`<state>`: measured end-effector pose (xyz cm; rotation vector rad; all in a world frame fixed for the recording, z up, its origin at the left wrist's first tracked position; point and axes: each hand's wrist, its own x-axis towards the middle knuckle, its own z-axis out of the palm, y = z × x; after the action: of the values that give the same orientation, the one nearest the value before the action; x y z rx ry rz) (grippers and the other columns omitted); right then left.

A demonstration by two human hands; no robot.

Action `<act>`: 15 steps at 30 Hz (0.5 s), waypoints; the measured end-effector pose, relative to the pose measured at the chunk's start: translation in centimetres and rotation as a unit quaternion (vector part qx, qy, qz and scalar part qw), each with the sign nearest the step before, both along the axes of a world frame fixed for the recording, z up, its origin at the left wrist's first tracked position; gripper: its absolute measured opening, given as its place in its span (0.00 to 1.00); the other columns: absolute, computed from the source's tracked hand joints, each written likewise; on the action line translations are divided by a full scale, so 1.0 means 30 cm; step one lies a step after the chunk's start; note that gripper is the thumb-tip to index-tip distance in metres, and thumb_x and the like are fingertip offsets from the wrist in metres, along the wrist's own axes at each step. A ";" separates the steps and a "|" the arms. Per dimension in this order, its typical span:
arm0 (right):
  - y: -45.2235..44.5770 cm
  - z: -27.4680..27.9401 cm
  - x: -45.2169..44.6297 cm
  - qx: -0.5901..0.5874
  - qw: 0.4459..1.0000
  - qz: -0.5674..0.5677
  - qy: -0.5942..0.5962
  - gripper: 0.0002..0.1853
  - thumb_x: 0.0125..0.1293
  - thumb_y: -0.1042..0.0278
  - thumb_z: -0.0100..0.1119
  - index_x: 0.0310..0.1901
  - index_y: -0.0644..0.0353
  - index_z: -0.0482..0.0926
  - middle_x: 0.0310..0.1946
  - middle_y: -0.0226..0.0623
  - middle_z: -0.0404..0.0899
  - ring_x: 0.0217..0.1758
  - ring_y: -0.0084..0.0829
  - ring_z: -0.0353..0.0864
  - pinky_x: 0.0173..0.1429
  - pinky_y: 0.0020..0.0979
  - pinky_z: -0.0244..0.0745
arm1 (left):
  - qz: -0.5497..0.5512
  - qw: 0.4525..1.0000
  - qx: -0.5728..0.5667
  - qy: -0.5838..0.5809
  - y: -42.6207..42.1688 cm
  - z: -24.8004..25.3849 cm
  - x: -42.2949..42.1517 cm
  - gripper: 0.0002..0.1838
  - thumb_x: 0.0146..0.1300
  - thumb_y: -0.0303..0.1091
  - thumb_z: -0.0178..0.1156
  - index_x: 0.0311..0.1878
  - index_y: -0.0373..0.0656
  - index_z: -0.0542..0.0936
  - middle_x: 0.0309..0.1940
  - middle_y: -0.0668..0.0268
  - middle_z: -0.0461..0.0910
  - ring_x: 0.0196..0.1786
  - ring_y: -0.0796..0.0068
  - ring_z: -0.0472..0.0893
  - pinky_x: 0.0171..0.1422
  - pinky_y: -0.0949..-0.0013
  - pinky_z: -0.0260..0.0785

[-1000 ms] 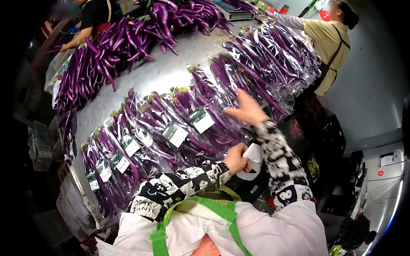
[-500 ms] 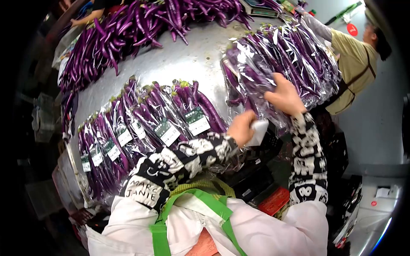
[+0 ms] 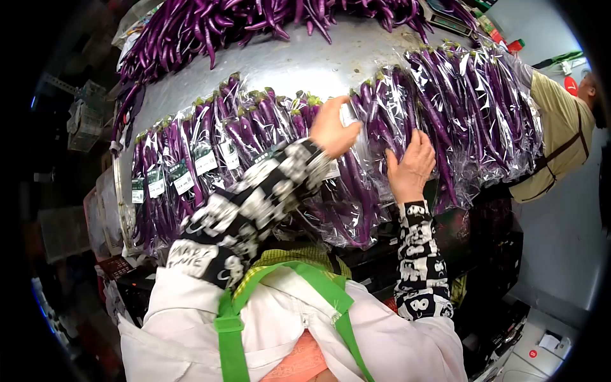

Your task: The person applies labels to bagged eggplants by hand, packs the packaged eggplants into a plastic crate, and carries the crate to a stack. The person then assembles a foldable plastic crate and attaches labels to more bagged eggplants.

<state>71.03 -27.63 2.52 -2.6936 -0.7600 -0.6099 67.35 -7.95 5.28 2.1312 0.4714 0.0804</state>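
Observation:
My left hand (image 3: 332,129) is closed on a small white object (image 3: 348,114) that looks like a stack or roll of labels; its exact kind is unclear. It is over the top part of a clear bag of long purple eggplants (image 3: 356,184). My right hand (image 3: 412,170) lies with fingers stretched and thumb apart on the lower part of another bagged bunch of eggplants (image 3: 389,102). To the left, a row of bagged eggplants (image 3: 245,130) carries dark green and white labels (image 3: 181,179). My left forearm hides part of this row.
Loose eggplants (image 3: 254,16) are heaped along the far side of the metal table (image 3: 267,67). More bagged eggplants (image 3: 474,114) fill the right side. A scale (image 3: 449,16) stands at the far right, and a co-worker (image 3: 560,134) is beside the table's right end.
The view has shifted. My left hand has moved up over the bags with the white object. My right hand has come off the upper part of a bag and now lies flat lower down.

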 end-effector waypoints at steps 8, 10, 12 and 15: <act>0.190 -0.097 -0.062 -0.026 0.877 0.113 0.465 0.48 0.53 0.43 0.68 0.59 0.80 0.60 0.53 0.69 0.70 0.57 0.58 0.73 0.64 0.41 0.66 | 0.368 0.882 -0.289 -0.051 0.129 -0.195 -0.504 0.38 0.54 0.32 0.68 0.62 0.26 0.58 0.52 0.49 0.70 0.53 0.64 0.73 0.56 0.66 0.67; 0.221 -0.129 -0.026 -0.027 0.862 0.072 0.501 0.49 0.49 0.44 0.71 0.58 0.81 0.61 0.49 0.65 0.73 0.53 0.50 0.78 0.56 0.38 0.73 | 0.381 0.844 -0.370 -0.076 0.123 -0.229 -0.504 0.32 0.54 0.32 0.69 0.55 0.24 0.65 0.41 0.57 0.79 0.42 0.74 0.79 0.44 0.75 0.72; 0.229 -0.174 -0.008 0.028 0.845 0.031 0.533 0.45 0.48 0.46 0.73 0.54 0.79 0.66 0.45 0.59 0.77 0.47 0.39 0.81 0.48 0.32 0.78 | 0.388 0.882 -0.266 -0.015 0.135 -0.220 -0.464 0.33 0.48 0.39 0.74 0.50 0.26 0.69 0.40 0.57 0.78 0.40 0.72 0.78 0.44 0.72 0.72; 0.229 -0.147 -0.006 0.066 0.850 0.029 0.521 0.41 0.46 0.40 0.71 0.42 0.78 0.74 0.39 0.59 0.79 0.43 0.47 0.82 0.48 0.39 0.76 | 0.281 0.946 -0.115 0.116 0.154 -0.072 -0.426 0.36 0.45 0.51 0.73 0.47 0.31 0.70 0.43 0.52 0.75 0.44 0.63 0.77 0.50 0.63 0.69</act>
<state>70.85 -20.75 -1.88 -2.3239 -0.4317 0.7685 54.58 -3.33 3.11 1.7294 1.1631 0.0919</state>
